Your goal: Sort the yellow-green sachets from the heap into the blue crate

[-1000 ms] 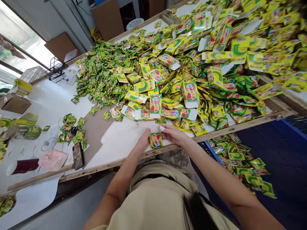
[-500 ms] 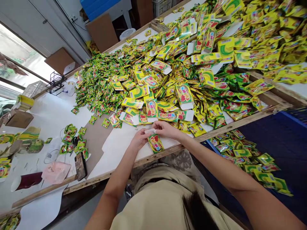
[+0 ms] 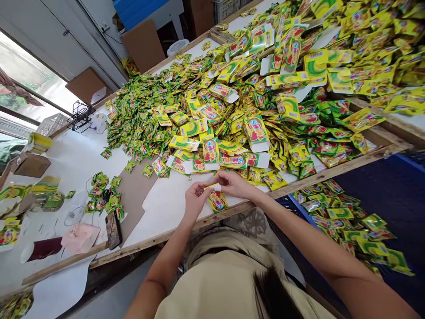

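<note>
A small yellow and green "TWINS" carton point(image 3: 218, 202) with a watermelon picture lies near the front edge of the table. Both hands are at its upper end, where a white flap shows. My left hand point(image 3: 195, 199) is curled in from the left, its thumb on the flap's edge. From the right, my right hand point(image 3: 234, 184) pinches the flap between thumb and fingers. Part of the carton's top is hidden by the fingers. Just beyond the hands lie more such cartons point(image 3: 233, 161), several with white flaps standing out.
A large heap of green and yellow sachets point(image 3: 142, 110) spreads across the table, with cartons on top. Left are a phone point(image 3: 113, 230), scissors point(image 3: 106, 195), a dark red cup point(image 3: 43, 249) and a black wire rack point(image 3: 79, 116). A blue crate point(image 3: 358, 195) with packets stands lower right.
My fingers have shifted slightly on the carton's upper end; the left hand is more curled and the flap now shows a yellow edge. The carton stays in about the same place.
</note>
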